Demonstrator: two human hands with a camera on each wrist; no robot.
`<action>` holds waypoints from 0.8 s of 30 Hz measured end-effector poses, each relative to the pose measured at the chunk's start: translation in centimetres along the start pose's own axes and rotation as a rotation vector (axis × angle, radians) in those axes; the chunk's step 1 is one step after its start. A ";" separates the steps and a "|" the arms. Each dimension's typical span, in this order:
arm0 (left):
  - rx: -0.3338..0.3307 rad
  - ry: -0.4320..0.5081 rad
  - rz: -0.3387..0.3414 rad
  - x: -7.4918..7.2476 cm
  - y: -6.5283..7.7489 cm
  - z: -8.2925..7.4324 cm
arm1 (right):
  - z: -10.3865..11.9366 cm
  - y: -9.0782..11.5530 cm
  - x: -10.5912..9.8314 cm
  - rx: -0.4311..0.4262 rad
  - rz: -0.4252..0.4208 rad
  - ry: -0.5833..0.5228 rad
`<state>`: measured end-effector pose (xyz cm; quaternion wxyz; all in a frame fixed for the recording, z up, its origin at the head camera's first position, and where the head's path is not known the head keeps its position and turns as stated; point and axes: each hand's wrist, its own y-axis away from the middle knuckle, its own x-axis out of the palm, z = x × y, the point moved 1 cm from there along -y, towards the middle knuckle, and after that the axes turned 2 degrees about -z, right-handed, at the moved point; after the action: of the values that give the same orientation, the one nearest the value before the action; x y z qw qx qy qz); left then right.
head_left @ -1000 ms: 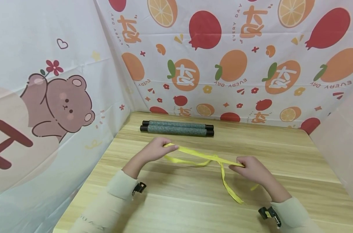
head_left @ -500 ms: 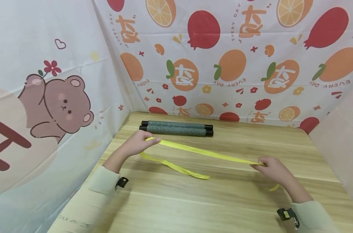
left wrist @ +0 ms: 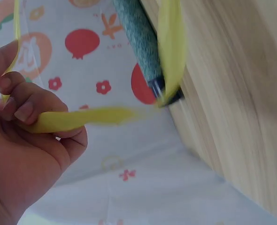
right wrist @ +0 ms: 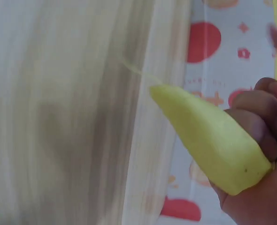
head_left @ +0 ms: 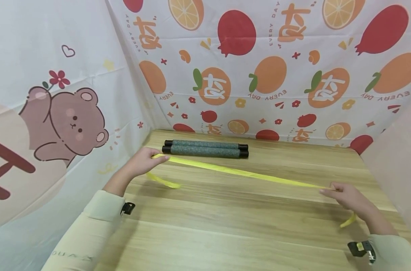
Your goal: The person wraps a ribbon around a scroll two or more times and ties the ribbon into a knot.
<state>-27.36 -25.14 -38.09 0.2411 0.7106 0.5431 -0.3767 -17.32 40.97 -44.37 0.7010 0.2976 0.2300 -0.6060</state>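
A yellow ribbon [head_left: 241, 172] stretches almost straight between both hands above the wooden table. At the left my left hand [head_left: 142, 162] pinches it between thumb and curled fingers, and a loose tail [left wrist: 82, 119] hangs from that fist. On the far right my right hand [head_left: 349, 197] grips the other end. A short tail [right wrist: 213, 140] comes out of the right fist, seen in the right wrist view. The ribbon slopes down a little from left to right.
Two green, patterned rods with black ends [head_left: 205, 149] lie side by side at the back of the wooden table [head_left: 226, 233]. A fruit-printed cloth [head_left: 237, 75] hangs behind, and a bear-printed cloth [head_left: 22, 180] stands along the left side.
Both hands have moved apart, left hand to the left, right hand to the right. The crossing in the ribbon has come undone, and the ribbon now runs as one straight length.
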 end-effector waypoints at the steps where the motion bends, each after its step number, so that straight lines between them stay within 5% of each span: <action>1: -0.007 0.000 0.000 -0.2 0.1 0.1 | -0.3 0.1 -0.5 0.011 0.020 -0.036; 6: -0.041 -0.042 -0.009 -1.0 0.1 0.6 | -1.3 0.2 -2.0 0.080 0.075 -0.130; 16: -0.139 -0.128 0.008 -3.3 0.7 0.7 | -3.0 -0.1 -2.9 0.195 0.023 0.072; 24: -0.144 -0.131 -0.016 -4.4 0.7 0.6 | -3.6 -0.3 -3.5 0.187 -0.013 0.178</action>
<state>-27.42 -28.38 -34.96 0.3236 0.6611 0.5575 -0.3840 -18.03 45.96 -44.62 0.6431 0.4125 0.2356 -0.6006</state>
